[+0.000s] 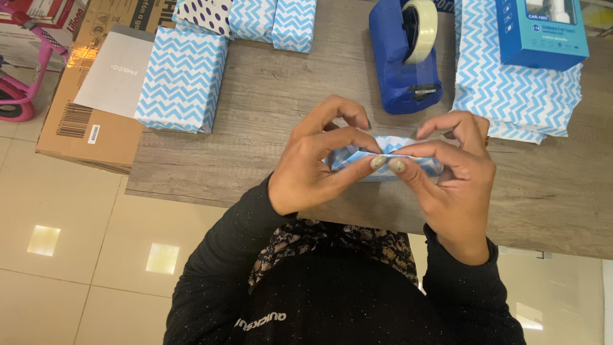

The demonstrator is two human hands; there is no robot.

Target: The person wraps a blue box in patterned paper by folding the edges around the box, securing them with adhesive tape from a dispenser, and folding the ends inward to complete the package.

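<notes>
Blue tape dispenser (405, 61) with clear tape roll at table (268, 115) far edge. Wrapped chevron parcel (182, 80) near left edge. Stack of chevron paper (511, 96) far right, blue box (541, 32) atop. Cardboard carton (76, 121) on floor beside left edge.
</notes>
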